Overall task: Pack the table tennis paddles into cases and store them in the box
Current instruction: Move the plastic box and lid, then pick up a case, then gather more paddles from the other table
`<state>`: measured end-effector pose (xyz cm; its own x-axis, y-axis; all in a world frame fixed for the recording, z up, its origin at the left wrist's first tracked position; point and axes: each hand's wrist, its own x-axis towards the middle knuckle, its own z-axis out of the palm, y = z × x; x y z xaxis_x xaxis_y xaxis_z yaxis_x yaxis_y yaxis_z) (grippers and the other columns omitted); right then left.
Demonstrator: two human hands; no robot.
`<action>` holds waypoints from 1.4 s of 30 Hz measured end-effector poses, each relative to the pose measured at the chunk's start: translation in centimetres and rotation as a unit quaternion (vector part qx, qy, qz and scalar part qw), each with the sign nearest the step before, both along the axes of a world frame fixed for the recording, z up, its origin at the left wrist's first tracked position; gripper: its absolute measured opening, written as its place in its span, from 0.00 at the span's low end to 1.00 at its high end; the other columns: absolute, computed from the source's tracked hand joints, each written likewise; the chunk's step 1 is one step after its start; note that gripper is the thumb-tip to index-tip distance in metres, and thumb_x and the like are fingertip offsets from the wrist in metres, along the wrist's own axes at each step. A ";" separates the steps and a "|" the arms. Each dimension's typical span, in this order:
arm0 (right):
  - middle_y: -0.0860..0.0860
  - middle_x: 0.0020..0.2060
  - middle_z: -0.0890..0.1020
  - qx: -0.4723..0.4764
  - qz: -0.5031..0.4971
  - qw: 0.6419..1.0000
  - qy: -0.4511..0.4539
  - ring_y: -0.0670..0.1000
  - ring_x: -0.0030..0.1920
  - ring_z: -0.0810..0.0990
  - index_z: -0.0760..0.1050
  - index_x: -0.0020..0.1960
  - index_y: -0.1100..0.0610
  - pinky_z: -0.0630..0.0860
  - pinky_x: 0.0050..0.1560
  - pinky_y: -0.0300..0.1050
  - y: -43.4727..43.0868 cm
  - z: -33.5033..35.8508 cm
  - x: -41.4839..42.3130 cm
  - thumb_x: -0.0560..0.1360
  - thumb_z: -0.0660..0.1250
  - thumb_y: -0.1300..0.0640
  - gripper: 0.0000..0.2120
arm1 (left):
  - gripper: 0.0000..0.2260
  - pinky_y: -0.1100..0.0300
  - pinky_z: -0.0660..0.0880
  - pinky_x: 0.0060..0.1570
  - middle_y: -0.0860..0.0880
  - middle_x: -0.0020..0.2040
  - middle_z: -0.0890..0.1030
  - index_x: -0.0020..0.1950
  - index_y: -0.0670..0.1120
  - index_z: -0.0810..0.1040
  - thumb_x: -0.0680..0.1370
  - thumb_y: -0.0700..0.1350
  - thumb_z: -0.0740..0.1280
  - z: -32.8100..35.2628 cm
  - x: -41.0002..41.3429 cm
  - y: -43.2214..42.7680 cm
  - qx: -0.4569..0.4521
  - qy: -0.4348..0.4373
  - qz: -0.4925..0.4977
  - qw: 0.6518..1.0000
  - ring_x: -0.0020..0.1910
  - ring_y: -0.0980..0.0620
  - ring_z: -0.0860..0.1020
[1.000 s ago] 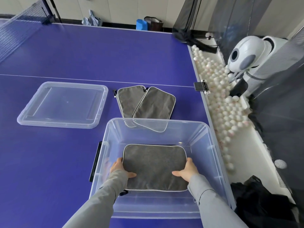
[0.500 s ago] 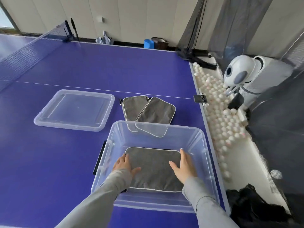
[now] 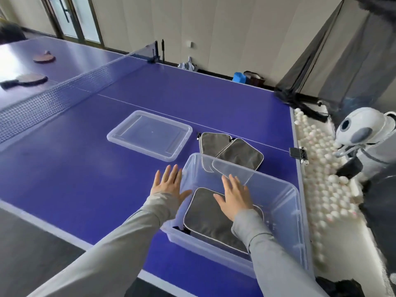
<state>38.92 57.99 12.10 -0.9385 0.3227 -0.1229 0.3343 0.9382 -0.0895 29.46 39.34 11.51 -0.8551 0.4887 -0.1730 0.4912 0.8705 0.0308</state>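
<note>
My left hand point(image 3: 169, 186) and right hand point(image 3: 235, 197) were flat, fingers spread wide, holding nothing, in the middle of the frame. One gray case point(image 3: 203, 215) lay in the clear box point(image 3: 282, 202) just below them.

Case point(image 3: 211, 219) in box point(image 3: 297, 211); lid point(image 3: 149, 135) left.

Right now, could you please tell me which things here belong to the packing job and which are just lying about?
Job: clear box, case inside it, left case behind it, right case behind it, lid, near paddle, far paddle.
Lying about: white balls, ball machine, net.
</note>
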 end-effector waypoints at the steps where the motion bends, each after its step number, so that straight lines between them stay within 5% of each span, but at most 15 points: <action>1: 0.55 0.77 0.52 0.005 0.020 1.000 0.004 0.55 0.77 0.51 0.49 0.77 0.55 0.53 0.73 0.56 -1.2 0.3 -0.9 0.80 0.53 0.42 0.31 | 0.34 0.47 0.36 0.74 0.52 0.78 0.39 0.77 0.48 0.41 0.78 0.65 0.44 0.3 -0.2 -1.4 0.006 -0.001 0.016 1.000 0.76 0.50 0.38; 10: 0.55 0.77 0.54 -0.024 0.204 0.978 0.040 0.54 0.75 0.55 0.50 0.77 0.55 0.53 0.73 0.53 -20.4 1.1 -8.7 0.80 0.54 0.43 0.31 | 0.33 0.48 0.37 0.74 0.52 0.78 0.38 0.77 0.48 0.40 0.78 0.64 0.44 -1.0 -0.7 -20.8 -0.005 -0.040 0.201 0.979 0.76 0.51 0.36; 22: 0.52 0.77 0.53 0.031 0.408 0.899 -0.154 0.54 0.76 0.51 0.48 0.77 0.52 0.52 0.74 0.56 -48.6 -7.4 -8.4 0.79 0.54 0.41 0.32 | 0.36 0.46 0.42 0.75 0.51 0.78 0.41 0.77 0.48 0.44 0.77 0.67 0.49 -8.3 11.0 -50.6 0.008 -0.151 0.428 0.891 0.77 0.49 0.40; 42: 0.51 0.75 0.59 0.064 0.526 0.777 -0.340 0.52 0.76 0.54 0.53 0.76 0.52 0.55 0.73 0.56 -70.2 -17.2 -14.6 0.79 0.54 0.40 0.30 | 0.33 0.47 0.46 0.75 0.51 0.78 0.48 0.77 0.49 0.48 0.78 0.65 0.50 -16.7 14.9 -67.2 0.078 -0.353 0.630 0.687 0.77 0.50 0.46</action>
<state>24.30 -12.22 -5.06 -0.4234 -0.5275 -0.7365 -0.6938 0.7116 -0.1108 44.38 -27.86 -5.16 -0.3456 -0.5027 -0.7924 -0.8349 0.5503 0.0151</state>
